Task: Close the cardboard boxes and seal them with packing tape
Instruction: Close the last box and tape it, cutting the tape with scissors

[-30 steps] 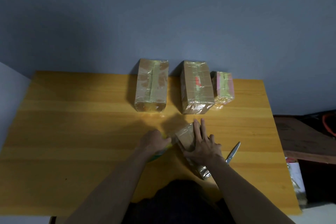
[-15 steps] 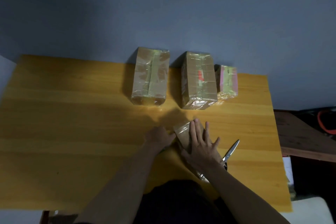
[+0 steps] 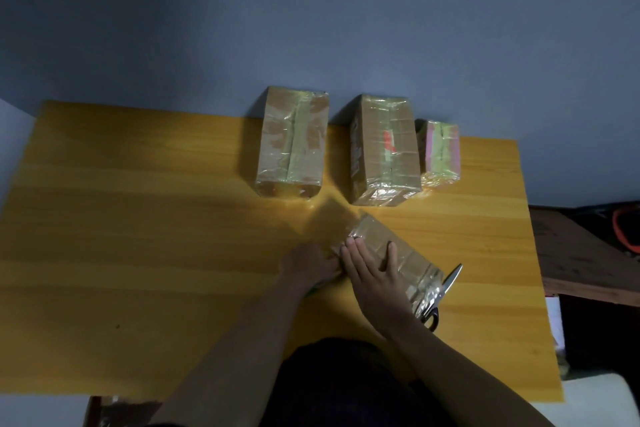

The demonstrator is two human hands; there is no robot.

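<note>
Box (image 3: 388, 250) under right hand (image 3: 375, 274), left hand (image 3: 308, 265) beside

Dim room, light pooling mid-scene. Plain blue-grey wall (image 3: 311, 17) far side. Yellow wood-grain counter (image 3: 138, 253) butts against it. Dark brown wooden surface (image 3: 581, 263) to the right, lower, in shadow.
</note>
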